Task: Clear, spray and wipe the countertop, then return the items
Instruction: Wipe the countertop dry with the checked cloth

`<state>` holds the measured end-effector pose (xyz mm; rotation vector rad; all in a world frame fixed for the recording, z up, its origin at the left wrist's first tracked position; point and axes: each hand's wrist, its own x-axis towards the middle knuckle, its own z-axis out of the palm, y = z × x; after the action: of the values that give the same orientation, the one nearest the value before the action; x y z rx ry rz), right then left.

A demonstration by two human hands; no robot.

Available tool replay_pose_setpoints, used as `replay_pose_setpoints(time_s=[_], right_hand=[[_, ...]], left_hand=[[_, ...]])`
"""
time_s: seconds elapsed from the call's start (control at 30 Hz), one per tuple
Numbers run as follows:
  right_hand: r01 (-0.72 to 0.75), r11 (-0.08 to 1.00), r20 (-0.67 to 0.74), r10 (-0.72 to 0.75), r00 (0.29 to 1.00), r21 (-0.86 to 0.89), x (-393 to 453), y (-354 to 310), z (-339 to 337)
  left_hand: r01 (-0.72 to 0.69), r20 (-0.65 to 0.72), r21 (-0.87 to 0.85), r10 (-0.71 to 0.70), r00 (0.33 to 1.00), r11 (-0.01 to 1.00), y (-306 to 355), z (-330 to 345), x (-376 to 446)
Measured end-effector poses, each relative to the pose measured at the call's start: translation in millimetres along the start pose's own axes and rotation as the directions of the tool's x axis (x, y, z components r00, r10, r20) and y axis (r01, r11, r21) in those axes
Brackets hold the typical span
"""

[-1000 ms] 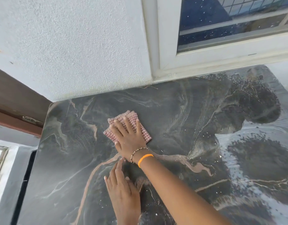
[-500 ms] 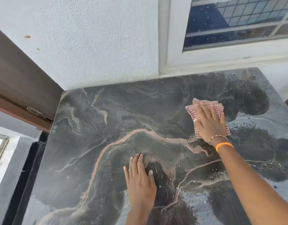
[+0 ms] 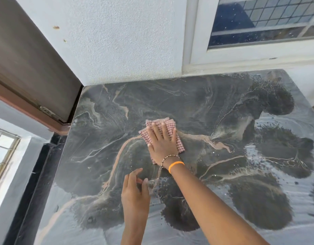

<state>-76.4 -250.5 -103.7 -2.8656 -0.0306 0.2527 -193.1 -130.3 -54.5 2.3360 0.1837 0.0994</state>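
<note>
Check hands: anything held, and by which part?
Nothing gripped. Right hand presses flat on the checked cloth's middle; left hand holds nothing.

Single head cam, looking steeply down, close over countertop (image 3: pixel 223 112), facing wall (image 3: pixel 126 41)

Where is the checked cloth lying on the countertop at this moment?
In the head view, the checked cloth lies flat near the middle of the dark marble countertop, pressed under the right hand, with the left hand nearer the camera.
</note>
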Motion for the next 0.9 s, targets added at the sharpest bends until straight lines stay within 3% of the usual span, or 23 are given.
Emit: replay_pose_setpoints(time_s=[0.13,0.23,0.33,0.43,0.57,0.7,0.8,0.9], right_hand=[[0.298,0.954,0.068,-0.294,0.953,-0.047,-26,-16,11],[0.332,0.94,0.051,-0.329,0.943,-0.073,-48,18,10],[0.145,0.985,-0.016,-0.147,0.989,-0.098,-68,77,-2],[-0.106,0.991,-0.088,0.099,0.991,-0.084,-84,150,-17],[-0.417,0.909,-0.102,0.413,0.905,-0.022,-116,241,-37],[-0.636,0.768,-0.102,0.64,0.761,0.075,-150,259,-43],[-0.672,0.734,-0.088,0.679,0.729,0.096,-156,223,-34],[-0.466,0.885,-0.098,0.464,0.88,0.007,-145,177,-19]], left_hand=[[0.002,-0.049,-0.002,-0.002,0.999,1.0,-4,-8,-9],[-0.024,0.036,-0.017,0.025,0.999,1.0,2,1,-12],[-0.112,0.229,0.028,0.102,0.968,0.993,20,22,-15],[-0.223,0.379,0.042,0.191,0.906,0.974,42,47,-23],[-0.249,0.417,-0.009,0.23,0.879,0.968,58,70,-36],[-0.149,0.391,-0.087,0.171,0.904,0.985,63,76,-39],[-0.115,0.314,-0.131,0.151,0.937,0.985,67,83,-35],[-0.098,0.24,-0.133,0.128,0.962,0.986,75,92,-28]])
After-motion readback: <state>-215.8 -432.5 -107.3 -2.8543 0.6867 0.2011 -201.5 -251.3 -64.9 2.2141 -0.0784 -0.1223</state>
